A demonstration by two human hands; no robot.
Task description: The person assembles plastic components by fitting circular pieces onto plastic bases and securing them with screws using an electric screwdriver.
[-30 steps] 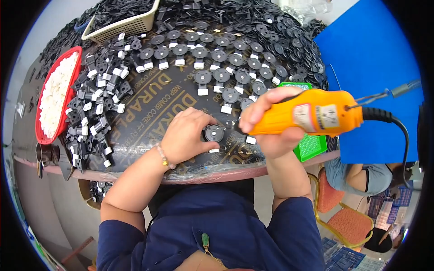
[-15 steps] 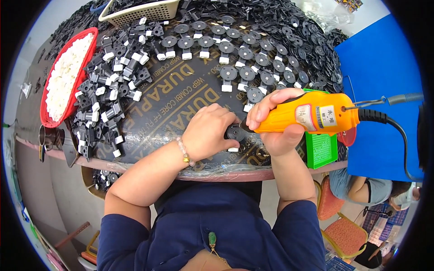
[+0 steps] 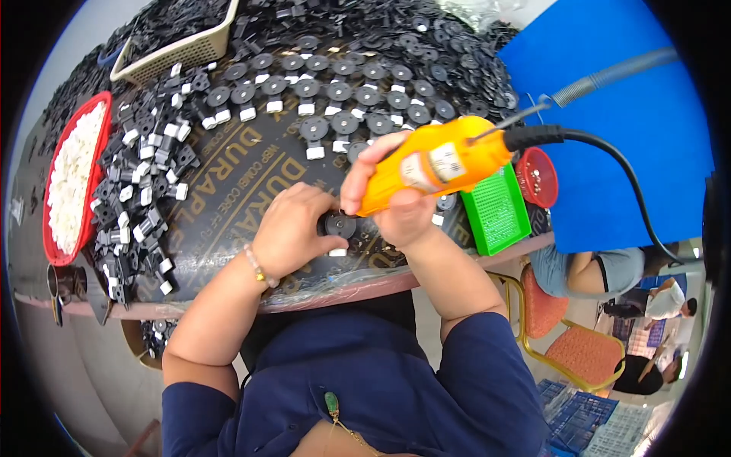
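Pinched between the thumb and fingers of my left hand [image 3: 293, 232] is a black round disc part [image 3: 340, 225] with a white tab, resting on the table near its front edge. My right hand [image 3: 403, 215] wraps around an orange electric screwdriver [image 3: 430, 164], held tilted with its cable end up and to the right. Its lower end points down at the disc; right fingers partly cover it, so I cannot tell whether the bit touches. Beyond my hands, similar disc parts [image 3: 345, 123] with white tabs lie in rows, some hidden behind the screwdriver and right hand.
Loose black-and-white parts [image 3: 152, 164] heap at left beside a red basket [image 3: 97, 169] of white pieces. A beige basket [image 3: 179, 57] stands behind. Right of me are a green tray [image 3: 496, 209], a red bowl [image 3: 553, 179] and the screwdriver's black cable [image 3: 624, 164]. Black discs pile up at the back.
The whole view has swung, so the table things sit further left in it. The screwdriver leans more steeply, its cable end raised. Both hands keep their holds.
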